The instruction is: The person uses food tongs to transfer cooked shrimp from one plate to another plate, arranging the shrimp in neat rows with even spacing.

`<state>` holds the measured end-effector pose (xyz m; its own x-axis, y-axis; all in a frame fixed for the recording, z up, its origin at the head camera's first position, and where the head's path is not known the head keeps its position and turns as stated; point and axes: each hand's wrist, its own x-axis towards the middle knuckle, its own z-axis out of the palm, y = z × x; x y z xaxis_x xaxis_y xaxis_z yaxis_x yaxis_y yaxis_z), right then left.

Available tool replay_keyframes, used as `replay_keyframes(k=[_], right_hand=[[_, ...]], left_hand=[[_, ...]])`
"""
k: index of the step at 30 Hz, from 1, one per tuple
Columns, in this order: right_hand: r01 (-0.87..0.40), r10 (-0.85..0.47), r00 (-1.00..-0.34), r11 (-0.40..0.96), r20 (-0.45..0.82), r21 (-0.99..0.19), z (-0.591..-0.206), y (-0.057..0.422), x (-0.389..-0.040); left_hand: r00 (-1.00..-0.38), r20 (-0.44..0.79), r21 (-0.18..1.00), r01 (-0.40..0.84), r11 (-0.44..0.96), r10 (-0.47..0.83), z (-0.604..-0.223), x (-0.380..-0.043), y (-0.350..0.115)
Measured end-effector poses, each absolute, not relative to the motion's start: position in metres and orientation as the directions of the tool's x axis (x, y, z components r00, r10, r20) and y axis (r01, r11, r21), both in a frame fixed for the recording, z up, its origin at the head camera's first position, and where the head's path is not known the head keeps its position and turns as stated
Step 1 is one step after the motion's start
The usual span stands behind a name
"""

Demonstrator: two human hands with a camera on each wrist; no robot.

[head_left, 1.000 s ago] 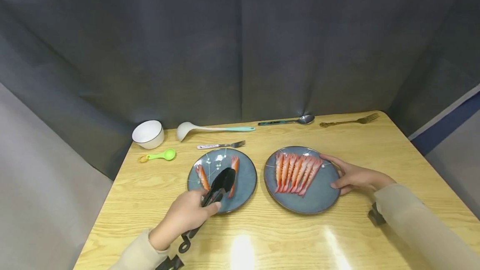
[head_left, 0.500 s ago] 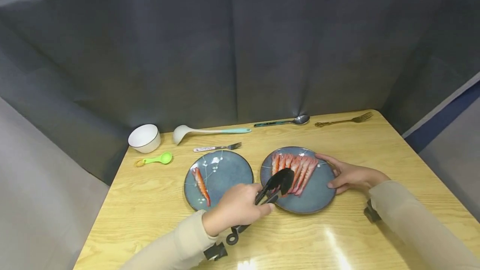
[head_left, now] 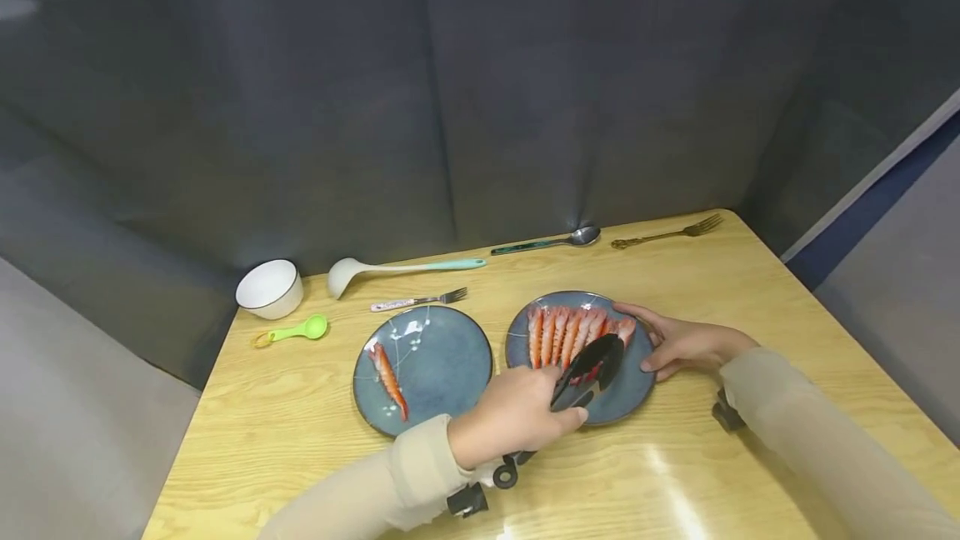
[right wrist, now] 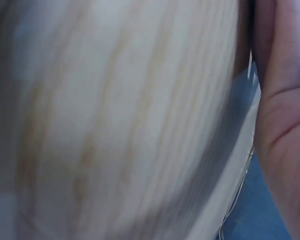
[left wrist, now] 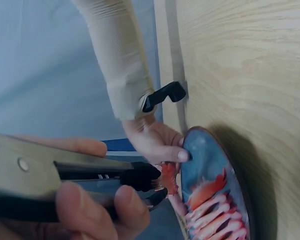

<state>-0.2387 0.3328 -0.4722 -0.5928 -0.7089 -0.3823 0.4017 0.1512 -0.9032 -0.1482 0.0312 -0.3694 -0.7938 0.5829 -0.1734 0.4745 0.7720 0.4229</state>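
Observation:
My left hand [head_left: 517,415] grips black tongs [head_left: 600,357] above the right-hand blue plate [head_left: 633,390]. In the left wrist view, a reddish shrimp [left wrist: 169,178] sits between the tong tips. A row of several shrimp [head_left: 557,336] lies on that plate, partly hidden by the tongs. With thumb on top, my right hand [head_left: 686,346] holds the plate's right rim. To the left stands a second blue plate [head_left: 450,369], bearing one shrimp [head_left: 388,382]. The right wrist view mostly takes in blurred wood grain and part of the right hand.
Along the back of the wooden table [head_left: 300,407] lie a white bowl [head_left: 270,290], a ladle [head_left: 405,268], a black-handled spoon [head_left: 543,242] and a bronze-coloured fork [head_left: 667,234]. A green measuring spoon [head_left: 300,330] and a small fork [head_left: 420,300] are nearer. Dark curtain hangs behind.
My left hand has carried the tongs from the left plate rightward over the right plate. One shrimp has left the left plate. My right hand stays on the rim.

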Motion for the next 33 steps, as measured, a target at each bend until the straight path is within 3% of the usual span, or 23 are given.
replay_keyframes(k=[6,12,15,22,26,33], right_hand=[[0.428,-0.687,-0.605,0.147,-0.404,-0.892,-0.473,0.331,-0.24],[0.429,-0.673,-0.613,0.156,-0.414,-0.89,-0.477,0.333,-0.242],[0.404,-0.666,-0.619,0.184,-0.416,-0.896,-0.48,0.335,-0.244],[0.385,-0.675,-0.62,0.182,-0.399,-0.905,-0.479,0.333,-0.241],[0.389,-0.683,-0.613,0.176,-0.397,-0.904,-0.481,0.334,-0.243],[0.385,-0.687,-0.609,0.182,-0.397,-0.905,-0.486,0.336,-0.246]], left_hand=[[-0.788,-0.166,0.389,0.5,0.774,0.592,-0.381,-0.138,0.039],[-0.81,-0.104,0.271,0.535,0.8,0.577,-0.397,-0.131,0.048],[-0.82,-0.052,0.185,0.552,0.813,0.569,-0.402,-0.128,0.05],[-0.758,0.102,-0.092,0.637,0.765,0.644,-0.415,-0.114,0.055],[-0.748,0.153,-0.22,0.611,0.76,0.646,-0.42,-0.11,0.061],[-0.765,0.184,-0.245,0.573,0.782,0.618,-0.424,-0.111,0.064]])
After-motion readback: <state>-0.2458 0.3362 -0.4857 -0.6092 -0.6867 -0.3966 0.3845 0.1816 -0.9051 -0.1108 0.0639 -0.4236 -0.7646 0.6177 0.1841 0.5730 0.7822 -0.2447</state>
